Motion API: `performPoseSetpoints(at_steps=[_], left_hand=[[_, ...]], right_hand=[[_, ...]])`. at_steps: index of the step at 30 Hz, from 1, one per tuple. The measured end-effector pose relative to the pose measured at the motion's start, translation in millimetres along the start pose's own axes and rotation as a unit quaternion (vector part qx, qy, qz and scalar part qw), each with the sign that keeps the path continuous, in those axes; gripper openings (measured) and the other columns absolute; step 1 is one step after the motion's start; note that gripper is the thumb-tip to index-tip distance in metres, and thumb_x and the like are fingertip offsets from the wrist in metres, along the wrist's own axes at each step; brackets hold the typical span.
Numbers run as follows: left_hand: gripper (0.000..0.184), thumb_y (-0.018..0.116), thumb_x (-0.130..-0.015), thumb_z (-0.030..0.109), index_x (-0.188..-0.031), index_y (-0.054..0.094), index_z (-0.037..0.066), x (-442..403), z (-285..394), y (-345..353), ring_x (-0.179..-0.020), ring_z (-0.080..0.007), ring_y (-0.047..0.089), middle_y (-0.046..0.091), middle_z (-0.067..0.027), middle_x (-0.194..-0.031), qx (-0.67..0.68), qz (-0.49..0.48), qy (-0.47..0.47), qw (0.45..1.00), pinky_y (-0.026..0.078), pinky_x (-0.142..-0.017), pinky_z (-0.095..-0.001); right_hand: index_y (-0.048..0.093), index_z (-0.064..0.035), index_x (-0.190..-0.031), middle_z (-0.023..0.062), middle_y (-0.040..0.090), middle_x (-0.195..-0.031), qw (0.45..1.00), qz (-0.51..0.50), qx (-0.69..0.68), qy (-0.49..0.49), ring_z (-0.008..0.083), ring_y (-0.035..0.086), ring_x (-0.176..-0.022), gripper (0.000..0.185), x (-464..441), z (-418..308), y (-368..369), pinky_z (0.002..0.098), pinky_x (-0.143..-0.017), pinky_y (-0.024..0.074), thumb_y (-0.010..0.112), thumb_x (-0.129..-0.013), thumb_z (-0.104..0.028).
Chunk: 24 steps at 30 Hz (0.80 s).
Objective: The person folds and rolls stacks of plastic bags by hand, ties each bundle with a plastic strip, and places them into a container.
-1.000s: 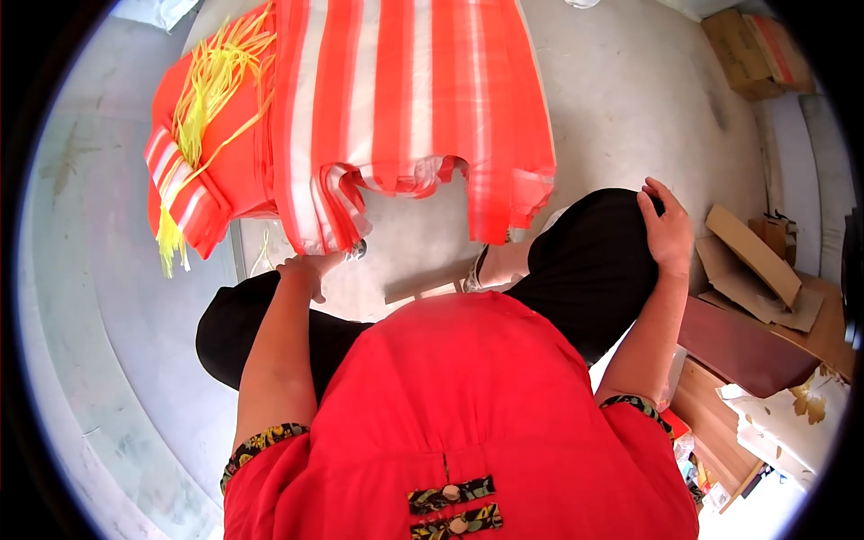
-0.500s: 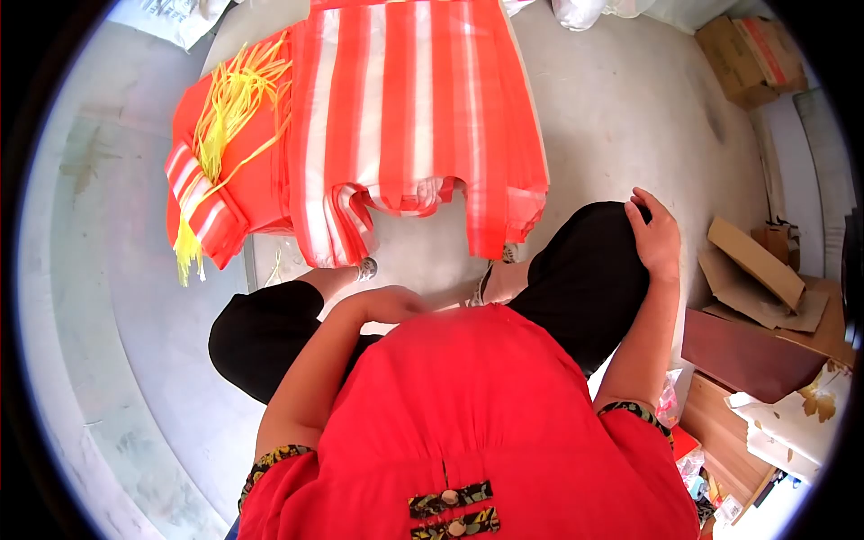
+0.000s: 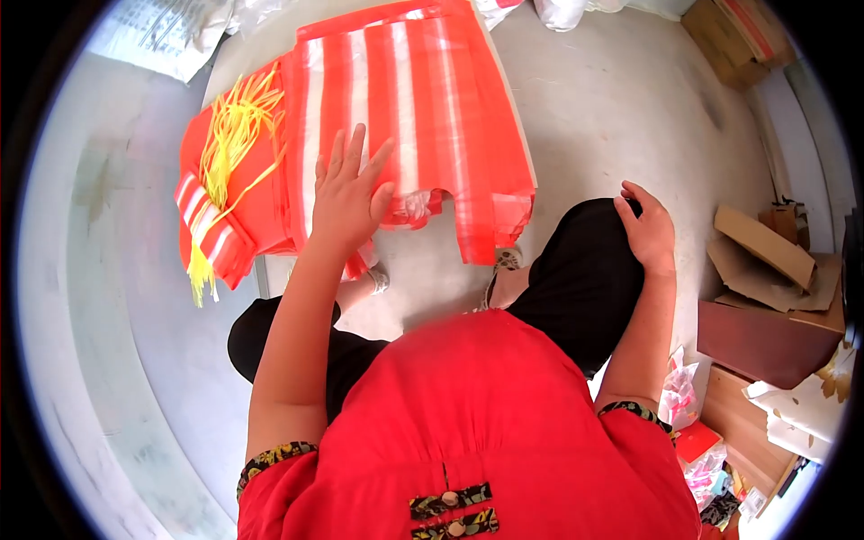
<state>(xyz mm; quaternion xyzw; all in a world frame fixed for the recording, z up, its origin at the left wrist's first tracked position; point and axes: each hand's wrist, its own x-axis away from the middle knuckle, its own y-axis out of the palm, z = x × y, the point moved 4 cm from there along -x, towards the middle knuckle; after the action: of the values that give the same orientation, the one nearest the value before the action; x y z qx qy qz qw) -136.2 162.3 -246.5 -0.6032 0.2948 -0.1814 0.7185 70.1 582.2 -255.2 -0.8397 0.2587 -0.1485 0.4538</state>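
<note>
A stack of red-and-white striped plastic vest bags [image 3: 423, 108] lies in front of me, its handle cut-outs towards me. Above its near left part is my left hand [image 3: 346, 200], palm down and fingers spread, with nothing in it; whether it touches the bags I cannot tell. My right hand [image 3: 650, 232] rests on my right knee, fingers loosely apart and holding nothing. Left of the stack, a bundle of yellow strips [image 3: 232, 135] lies over a red pile [image 3: 256, 202]. A folded striped bag [image 3: 213, 225] sits at that pile's near left edge.
An open cardboard box [image 3: 765, 261] stands at my right, above a brown wooden surface [image 3: 738, 414]. Another carton [image 3: 733, 45] is at the far right. White plastic bags [image 3: 558, 11] lie at the back. My feet are on the floor below the stack.
My left hand has gone from my lap forward to above the striped bags, its fingers now spread. My right hand has stayed on the knee. The view has shifted slightly.
</note>
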Motion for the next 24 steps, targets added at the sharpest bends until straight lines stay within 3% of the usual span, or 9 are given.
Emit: performPoseSetpoints(at_steps=[3, 12, 19, 24], left_hand=[[0.06, 0.052, -0.104, 0.049, -0.162, 0.045, 0.032, -16.2, -1.1, 24.8, -0.16, -0.04, 0.027, 0.03, -0.0132, -0.174, -0.054, -0.05, -0.013, 0.997, 0.021, -0.127, -0.0625], [0.061, 0.054, -0.103, 0.05, -0.161, 0.048, 0.031, -34.6, 3.2, 18.0, -0.162, -0.039, 0.022, 0.028, -0.0126, -0.175, 0.019, -0.131, -0.068, 0.989, 0.018, -0.127, -0.0642], [0.062, 0.053, -0.105, 0.048, -0.164, 0.042, 0.031, -48.3, 43.4, 22.4, -0.161, -0.0405, 0.022, 0.027, -0.0137, -0.175, 0.033, -0.054, 0.028, 0.998, 0.019, -0.125, -0.069], [0.064, 0.051, -0.105, 0.052, -0.165, 0.04, 0.031, -62.9, 59.2, 38.3, -0.161, -0.0391, 0.024, 0.024, -0.0132, -0.176, -0.004, -0.088, 0.02, 0.996, 0.021, -0.124, -0.0698]], right_hand=[[0.07, -0.0108, -0.136, 0.0091, 0.075, -0.128, 1.0, -0.002, 0.002, 0.015, 0.0269, 0.069, -0.12, 0.042, 4.7, -4.8, -4.7, 0.0387, -0.103, 0.053, 0.069, -0.1, -0.032], [0.071, -0.0092, -0.133, 0.0106, 0.075, -0.126, 1.0, 0.018, 0.002, -0.015, 0.0284, 0.07, -0.116, 0.041, 4.0, -8.1, -6.6, 0.0391, -0.1, 0.0547, 0.071, -0.099, -0.031], [0.072, -0.0093, -0.131, 0.0097, 0.076, -0.124, 0.999, 0.02, -0.002, -0.029, 0.0282, 0.07, -0.114, 0.039, 2.1, -13.4, -3.1, 0.0391, -0.099, 0.055, 0.072, -0.098, -0.031], [0.072, -0.0093, -0.131, 0.009, 0.076, -0.124, 1.0, 0.006, 0.0, -0.012, 0.0281, 0.07, -0.114, 0.039, 1.7, -17.6, -5.3, 0.0389, -0.099, 0.0548, 0.071, -0.098, -0.03]])
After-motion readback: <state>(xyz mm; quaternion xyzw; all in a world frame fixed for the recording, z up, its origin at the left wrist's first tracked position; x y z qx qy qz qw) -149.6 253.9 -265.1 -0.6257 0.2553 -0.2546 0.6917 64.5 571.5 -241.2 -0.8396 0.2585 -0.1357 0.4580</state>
